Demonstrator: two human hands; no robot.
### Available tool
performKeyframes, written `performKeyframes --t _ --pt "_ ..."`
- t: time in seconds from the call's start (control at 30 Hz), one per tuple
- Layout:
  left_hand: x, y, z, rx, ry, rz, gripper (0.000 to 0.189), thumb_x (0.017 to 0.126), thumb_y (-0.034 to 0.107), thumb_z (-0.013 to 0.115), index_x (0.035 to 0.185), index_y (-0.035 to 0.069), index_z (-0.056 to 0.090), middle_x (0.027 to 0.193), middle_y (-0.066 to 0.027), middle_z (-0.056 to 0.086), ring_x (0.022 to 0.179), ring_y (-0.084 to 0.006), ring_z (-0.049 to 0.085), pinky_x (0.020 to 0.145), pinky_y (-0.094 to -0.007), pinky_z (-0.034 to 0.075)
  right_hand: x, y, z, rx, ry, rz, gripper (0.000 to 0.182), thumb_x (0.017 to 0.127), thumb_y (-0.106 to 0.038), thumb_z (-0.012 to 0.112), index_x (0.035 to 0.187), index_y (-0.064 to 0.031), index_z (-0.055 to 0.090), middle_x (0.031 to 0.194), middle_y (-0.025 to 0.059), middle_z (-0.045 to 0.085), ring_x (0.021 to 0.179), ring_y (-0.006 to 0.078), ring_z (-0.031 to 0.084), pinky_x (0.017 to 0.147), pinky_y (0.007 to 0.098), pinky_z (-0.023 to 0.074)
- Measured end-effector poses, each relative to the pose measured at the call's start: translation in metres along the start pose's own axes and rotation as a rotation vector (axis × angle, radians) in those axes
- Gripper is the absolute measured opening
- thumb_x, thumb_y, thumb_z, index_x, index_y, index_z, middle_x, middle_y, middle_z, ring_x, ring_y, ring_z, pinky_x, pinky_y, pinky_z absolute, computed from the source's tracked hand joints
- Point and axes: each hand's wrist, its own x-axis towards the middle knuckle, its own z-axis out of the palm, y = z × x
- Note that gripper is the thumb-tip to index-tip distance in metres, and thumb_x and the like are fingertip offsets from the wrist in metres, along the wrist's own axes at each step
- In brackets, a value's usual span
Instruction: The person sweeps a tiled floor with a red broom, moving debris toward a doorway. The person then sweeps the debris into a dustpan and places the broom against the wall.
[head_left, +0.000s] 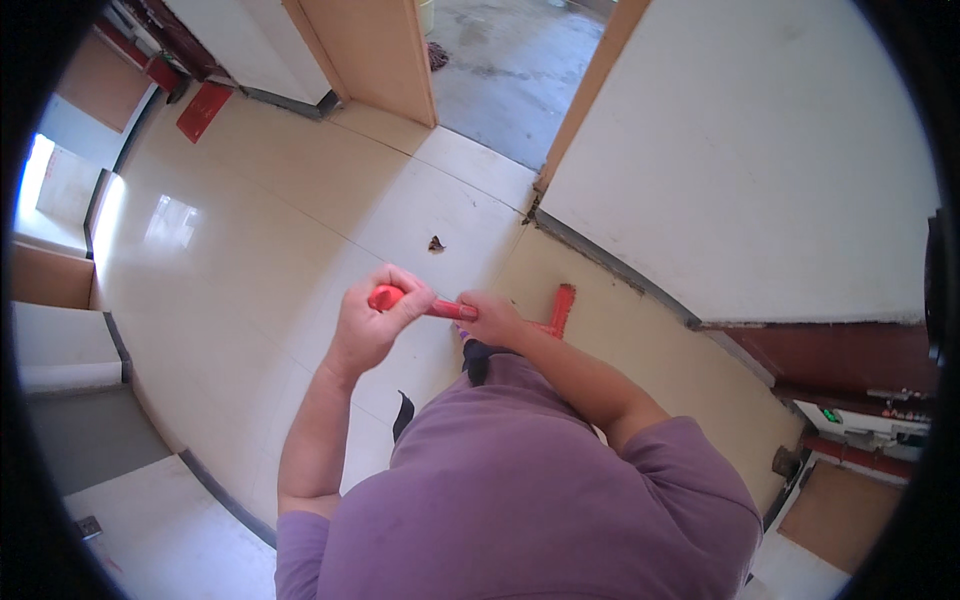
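Both hands are on the red handle (448, 308) of a broom. My left hand (382, 311) wraps around it near its top end, which points up toward me. Lower down, my right hand (491, 319) grips the same handle and looks slightly blurred. The red broom head (562, 311) is on the tiled floor to the right, near the wall's foot, with its bristles facing right. Part of the handle between my right hand and the head is hidden by the hand and forearm. A small brown scrap of debris (436, 244) lies on the pale tiles ahead of my hands.
Ahead, a wooden door (390, 56) stands open onto a room with a grey floor (517, 75), where a mop head (436, 56) is partly visible. A white wall (750, 165) with a dark skirting runs along the right. A red mat (203, 112) lies far left.
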Motion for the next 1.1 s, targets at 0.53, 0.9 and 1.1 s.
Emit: performKeyframes --t 0.53,0.9,1.1 --pt "0.089 0.077 -0.035 0.230 0.019 0.393 0.014 0.082 0.006 0.062 0.092 0.004 0.053 0.091 -0.0067 0.059 0.084 -0.0112 0.055 0.075 -0.0232 0.043 0.182 -0.029 -0.051 0.384 0.212 -0.179 0.018 0.069 -0.011 0.068 0.085 -0.0080 0.061 0.082 0.0119 0.058 0.074 0.0295 0.058 0.065 0.0362 0.0468" --pt "0.095 -0.036 -0.069 -0.212 0.058 -0.222 0.066 0.083 0.050 0.056 0.126 0.002 0.041 0.107 -0.0098 0.058 0.094 -0.0161 0.057 0.082 -0.0298 0.045 0.180 -0.111 -0.121 0.361 0.397 -0.083 0.025 0.080 -0.025 0.070 0.076 -0.0024 0.061 0.063 -0.0031 0.050 0.060 0.0059 0.042 0.053 0.0218 0.0358" --pt "0.077 -0.143 -0.057 -0.917 0.312 -0.774 0.082 0.081 0.059 0.051 0.128 -0.006 0.030 0.092 -0.0108 0.060 0.086 -0.0177 0.057 0.073 -0.0312 0.048 0.164 -0.122 -0.058 0.401 0.163 0.042 0.022 0.081 -0.022 0.068 0.077 -0.0014 0.060 0.066 0.0009 0.055 0.066 0.0070 0.049 0.058 0.0241 0.0412"
